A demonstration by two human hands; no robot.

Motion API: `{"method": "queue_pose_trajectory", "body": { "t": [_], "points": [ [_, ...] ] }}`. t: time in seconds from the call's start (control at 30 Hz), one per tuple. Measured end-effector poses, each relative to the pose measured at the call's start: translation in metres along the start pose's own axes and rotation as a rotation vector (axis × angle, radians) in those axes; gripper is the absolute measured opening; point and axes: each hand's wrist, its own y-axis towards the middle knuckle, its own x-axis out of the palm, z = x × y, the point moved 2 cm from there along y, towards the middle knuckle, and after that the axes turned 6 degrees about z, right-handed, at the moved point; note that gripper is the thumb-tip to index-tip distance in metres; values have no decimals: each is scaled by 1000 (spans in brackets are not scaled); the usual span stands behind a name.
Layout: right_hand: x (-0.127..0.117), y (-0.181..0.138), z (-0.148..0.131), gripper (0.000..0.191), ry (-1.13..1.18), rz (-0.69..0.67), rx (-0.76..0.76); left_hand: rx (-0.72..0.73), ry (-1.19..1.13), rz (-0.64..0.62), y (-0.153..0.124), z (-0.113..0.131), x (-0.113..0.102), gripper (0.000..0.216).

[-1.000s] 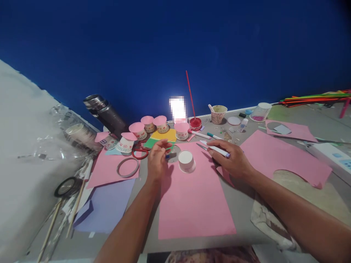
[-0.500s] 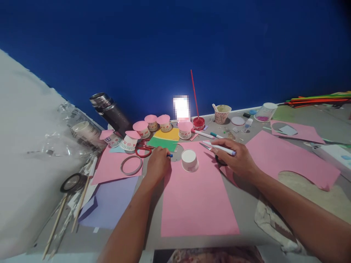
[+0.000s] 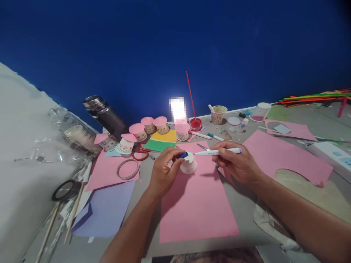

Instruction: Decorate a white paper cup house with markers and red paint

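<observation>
My left hand (image 3: 163, 171) pinches a small blue pen cap (image 3: 183, 155) between thumb and fingers, just above an upturned white paper cup (image 3: 188, 165). My right hand (image 3: 238, 163) holds a white marker pen (image 3: 218, 152) level, its tip pointing left toward the cap and almost touching it. The cup stands on a pink paper sheet (image 3: 196, 204) that lies in front of me. Small scissors (image 3: 202, 147) lie on the sheet just behind the pen.
Several pink-lidded decorated cups (image 3: 161, 125) stand at the back beside a dark flask (image 3: 105, 114), red scissors (image 3: 140, 153), a tape ring (image 3: 128, 169) and a red paint pot (image 3: 195, 123). More pink sheets (image 3: 285, 155) lie right, lilac paper (image 3: 105, 206) left, wooden sticks (image 3: 49, 230) at the near left.
My left hand picked the blue cap up off the table and raised it over the cup. My right hand lifted the pen and turned its tip toward the cap.
</observation>
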Motion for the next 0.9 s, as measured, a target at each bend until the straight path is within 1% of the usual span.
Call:
{"method": "queue_pose_trajectory", "body": {
  "t": [0.13,0.43,0.53,0.63,0.7,0.77,0.83,0.9],
  "points": [
    [3,-2,0,41,-8,-6,-1,95,20,-48,-5,2,5,14],
    [5,-3,2,38,-25,-55,36,183,51,-103,-10,3,10,15],
    [1,0,1,37,-26,-20,26,204,118,-75,-8,0,7,16],
    [-5,5,-2,39,0,43,-1,151,245,10,-1,-13,1,17],
    [-8,8,-3,41,18,79,-8,83,354,24,5,-27,-2,19],
    [-10,11,-4,43,20,102,1,9,467,-44,9,-44,-3,21],
    [-12,13,-3,45,17,116,12,-51,554,-156,12,-57,-3,21],
    [-12,14,-3,45,13,117,16,-58,588,-211,13,-62,-6,24]
  ]
}}
